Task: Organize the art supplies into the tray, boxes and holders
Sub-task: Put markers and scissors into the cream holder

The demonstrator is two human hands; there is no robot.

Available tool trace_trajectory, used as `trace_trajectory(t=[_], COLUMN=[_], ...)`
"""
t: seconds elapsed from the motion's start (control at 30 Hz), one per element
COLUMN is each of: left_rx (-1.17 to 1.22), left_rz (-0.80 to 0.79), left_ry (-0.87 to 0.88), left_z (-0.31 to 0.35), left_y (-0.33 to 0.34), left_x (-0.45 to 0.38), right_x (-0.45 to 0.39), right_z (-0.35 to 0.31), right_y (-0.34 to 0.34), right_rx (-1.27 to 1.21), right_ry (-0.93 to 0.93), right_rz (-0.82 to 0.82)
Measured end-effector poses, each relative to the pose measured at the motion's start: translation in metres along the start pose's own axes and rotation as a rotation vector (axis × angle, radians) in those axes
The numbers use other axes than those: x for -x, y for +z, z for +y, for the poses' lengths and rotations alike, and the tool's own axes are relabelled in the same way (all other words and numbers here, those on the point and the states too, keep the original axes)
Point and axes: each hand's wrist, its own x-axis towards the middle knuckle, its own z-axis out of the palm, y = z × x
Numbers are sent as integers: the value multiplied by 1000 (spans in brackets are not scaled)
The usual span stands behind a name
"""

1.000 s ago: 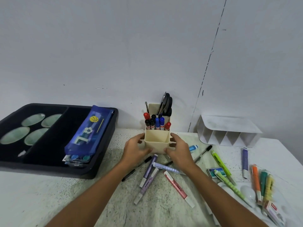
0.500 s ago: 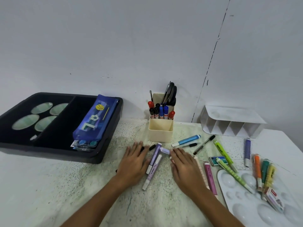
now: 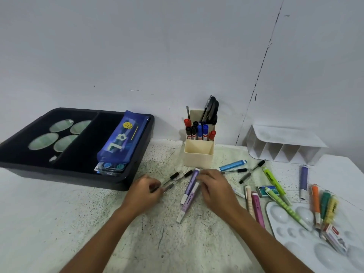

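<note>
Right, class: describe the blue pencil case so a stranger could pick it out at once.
Find the black tray at the table's left edge against the wall. Leaning in its right compartment, one end up on the far rim, is the blue pencil case. It alone carries printed balls, a yellow basketball above a white football.

Left hand (image 3: 142, 191) has curled onto the black pens (image 3: 171, 181).

Both bare forearms reach forward, converging. The left hand (image 3: 142, 191) lies knuckles up, fingers curled, pinching thin black pens (image 3: 171, 181). The right hand (image 3: 214, 187) hovers palm down, fingertips bent onto a purple marker (image 3: 190, 183).
</note>
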Motion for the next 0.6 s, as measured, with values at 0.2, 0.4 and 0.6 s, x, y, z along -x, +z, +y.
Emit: trace_trajectory(t=[0.2,0.4,0.6], left_rx=[-98,182,870], left_rz=[-29,48,-58], left_ry=[-26,-174,-345], left_z=[2,9,11], left_y=[-6,-7,-14], left_x=[1,-4,-6], right_x=[-53,-66,-67], right_z=[-21,-26,-30], right_y=[16,24,2], right_rx=[168,292,136], right_ry=[-101,-88,-167], right_rz=[-334,-461,-494])
